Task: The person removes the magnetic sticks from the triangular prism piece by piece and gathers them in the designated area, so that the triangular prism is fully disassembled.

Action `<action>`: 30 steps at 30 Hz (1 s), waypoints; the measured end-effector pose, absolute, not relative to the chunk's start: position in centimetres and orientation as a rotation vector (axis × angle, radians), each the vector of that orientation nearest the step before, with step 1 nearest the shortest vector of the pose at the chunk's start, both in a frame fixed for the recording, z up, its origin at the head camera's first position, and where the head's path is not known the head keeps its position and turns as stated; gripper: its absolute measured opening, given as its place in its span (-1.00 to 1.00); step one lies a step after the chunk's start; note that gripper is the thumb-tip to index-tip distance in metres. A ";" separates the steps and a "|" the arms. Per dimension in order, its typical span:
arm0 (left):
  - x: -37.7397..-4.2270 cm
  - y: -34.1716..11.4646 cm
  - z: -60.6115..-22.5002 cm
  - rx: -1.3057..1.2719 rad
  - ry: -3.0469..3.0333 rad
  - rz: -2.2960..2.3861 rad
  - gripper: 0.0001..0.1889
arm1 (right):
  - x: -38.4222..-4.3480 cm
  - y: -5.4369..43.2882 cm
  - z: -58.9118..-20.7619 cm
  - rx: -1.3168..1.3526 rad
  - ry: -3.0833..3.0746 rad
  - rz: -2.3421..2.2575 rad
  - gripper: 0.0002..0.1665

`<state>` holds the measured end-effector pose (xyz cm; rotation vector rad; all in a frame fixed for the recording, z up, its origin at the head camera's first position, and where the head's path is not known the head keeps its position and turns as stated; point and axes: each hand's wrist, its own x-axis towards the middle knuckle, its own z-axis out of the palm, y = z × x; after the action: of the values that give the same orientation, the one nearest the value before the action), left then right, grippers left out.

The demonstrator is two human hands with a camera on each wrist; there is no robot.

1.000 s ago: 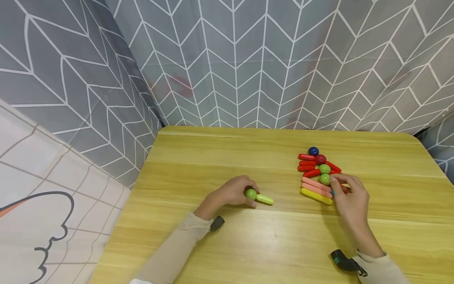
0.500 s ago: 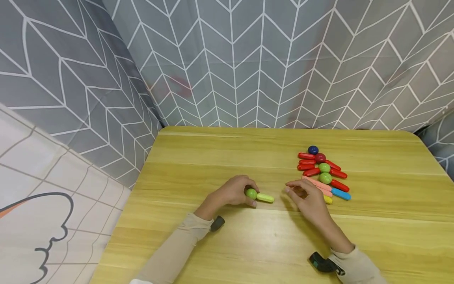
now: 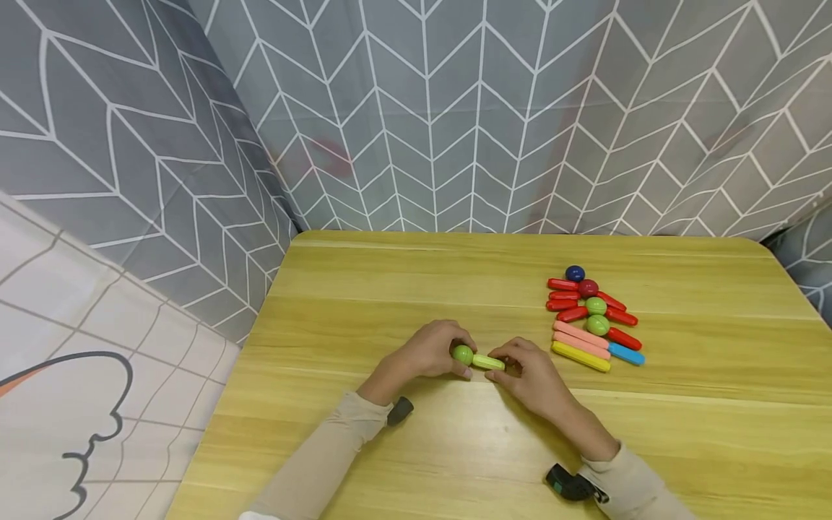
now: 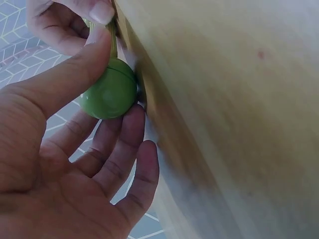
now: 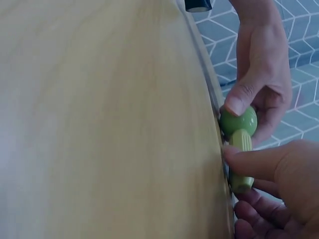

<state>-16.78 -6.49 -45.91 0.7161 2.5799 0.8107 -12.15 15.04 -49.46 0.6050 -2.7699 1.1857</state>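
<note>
A glossy green ball (image 3: 463,354) with a seam round it lies on the table, thumb and fingers of my left hand (image 3: 429,350) curled about it. A short pale yellow-green ribbed stick (image 3: 489,362) meets its right side end-on. My right hand (image 3: 529,375) pinches that stick near its far end. In the left wrist view the thumb lies along one side of the green ball (image 4: 110,92), with fingertips on the other. The right wrist view shows the ribbed stick (image 5: 241,142) between right thumb and fingers, its lower end poking out.
To the right lies a cluster of sticks and balls: several red sticks (image 3: 572,315), two pink sticks (image 3: 581,338), a yellow stick (image 3: 581,357) and a blue stick (image 3: 627,354). Among them sit two green balls (image 3: 598,326), a dark red ball (image 3: 588,288) and a dark blue ball (image 3: 575,274).
My right hand has left the cluster, moved left across the table and taken hold of the yellow-green stick. My left hand has stayed at the green ball.
</note>
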 end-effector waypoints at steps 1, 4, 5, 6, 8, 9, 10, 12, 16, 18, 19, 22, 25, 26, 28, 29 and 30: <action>-16.8 -6.5 -45.9 0.719 2.582 0.811 -0.60 | -12.1 14.9 -49.5 0.604 -2.777 1.171 -0.73; -16.7 -6.4 -45.9 0.730 2.587 0.820 -0.60 | -12.1 14.7 -49.5 0.589 -2.790 1.152 -0.75; -16.7 -6.4 -45.9 0.732 2.587 0.824 -0.60 | -12.0 14.6 -49.5 0.582 -2.792 1.152 -0.75; -16.7 -6.4 -45.9 0.732 2.587 0.829 -0.59 | -12.0 14.6 -49.5 0.575 -2.793 1.155 -0.76; -16.7 -6.5 -45.9 0.732 2.591 0.836 -0.58 | -12.0 14.5 -49.5 0.561 -2.794 1.176 -0.76; -16.7 -6.5 -45.9 0.729 2.592 0.839 -0.58 | -12.0 14.5 -49.5 0.555 -2.793 1.191 -0.77; -16.7 -6.5 -45.9 0.727 2.595 0.840 -0.57 | -12.0 14.5 -49.5 0.551 -2.791 1.210 -0.77; -16.6 -6.5 -45.9 0.723 2.598 0.841 -0.57 | -11.9 14.4 -49.4 0.538 -2.791 1.268 -0.78; -16.5 -6.5 -46.0 0.715 2.605 0.838 -0.58 | -11.9 14.1 -49.4 0.523 -2.780 1.386 -0.79; -16.5 -6.5 -46.0 0.707 2.608 0.836 -0.57 | -11.9 13.9 -49.4 0.515 -2.765 1.432 -0.77; -16.5 -6.4 -46.0 0.705 2.609 0.835 -0.57 | -11.9 13.8 -49.4 0.511 -2.757 1.449 -0.76; -16.5 -6.4 -46.0 0.696 2.614 0.834 -0.57 | -11.9 13.3 -49.5 0.501 -2.727 1.490 -0.74; -16.4 -6.4 -45.9 0.688 2.615 0.839 -0.58 | -12.0 12.9 -49.6 0.470 -2.728 1.491 -0.73; -16.4 -6.3 -45.9 0.687 2.614 0.844 -0.58 | -12.0 12.8 -49.6 0.457 -2.733 1.489 -0.73; -16.3 -6.3 -45.8 0.687 2.612 0.857 -0.58 | -12.1 12.5 -49.6 0.423 -2.742 1.493 -0.75; -16.3 -6.3 -45.8 0.688 2.611 0.863 -0.59 | -12.1 12.4 -49.6 0.405 -2.749 1.496 -0.75; -16.3 -6.3 -45.8 0.690 2.612 0.868 -0.59 | -12.1 12.4 -49.6 0.391 -2.752 1.504 -0.76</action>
<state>-16.31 -6.27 -45.82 0.6898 2.6116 0.8678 -12.12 12.37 -49.60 0.3914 -2.7521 1.5040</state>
